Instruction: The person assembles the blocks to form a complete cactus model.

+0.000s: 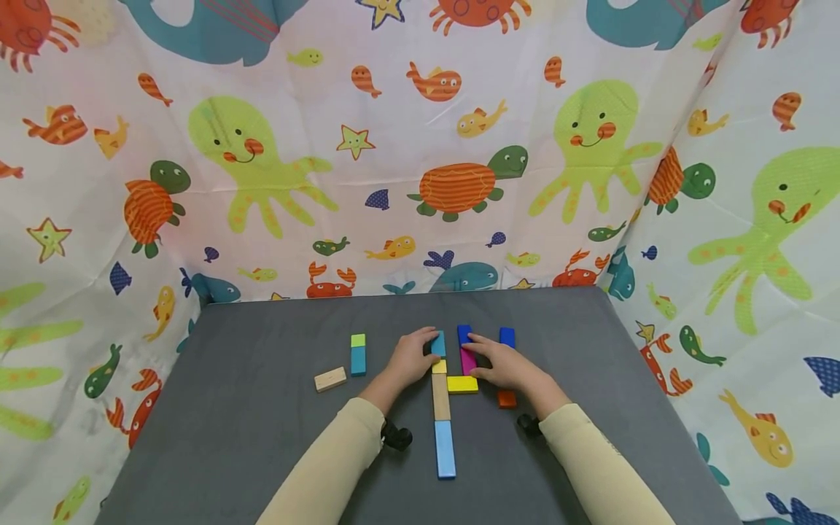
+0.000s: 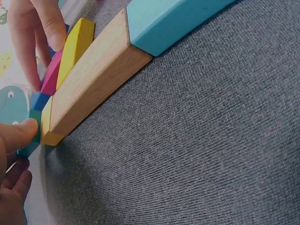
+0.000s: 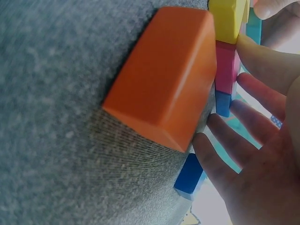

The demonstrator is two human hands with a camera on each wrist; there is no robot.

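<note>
The left hand (image 1: 408, 359) pinches one teal block (image 1: 438, 343) between thumb and fingers; below it run one small yellow block (image 1: 439, 367), one wooden block (image 1: 442, 397) and one light-blue block (image 1: 445, 448). The right hand's (image 1: 508, 364) fingers, spread and fairly straight, touch one magenta block (image 1: 467, 362) and one blue block (image 1: 464, 332), lined up above one yellow bar (image 1: 462, 385). Rightward lie one dark-blue piece (image 1: 507, 336) and one orange piece (image 1: 507, 399); leftward, one green piece (image 1: 357, 340), one teal piece (image 1: 357, 362), one wooden piece (image 1: 330, 379).

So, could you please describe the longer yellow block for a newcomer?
On the gray table, a long column of blocks runs away from the person. On its right side, near the right hand, lies the yellow block. Unlike the smaller yellow piece inside the column, it lies crosswise, at the near end of the magenta block.
</note>
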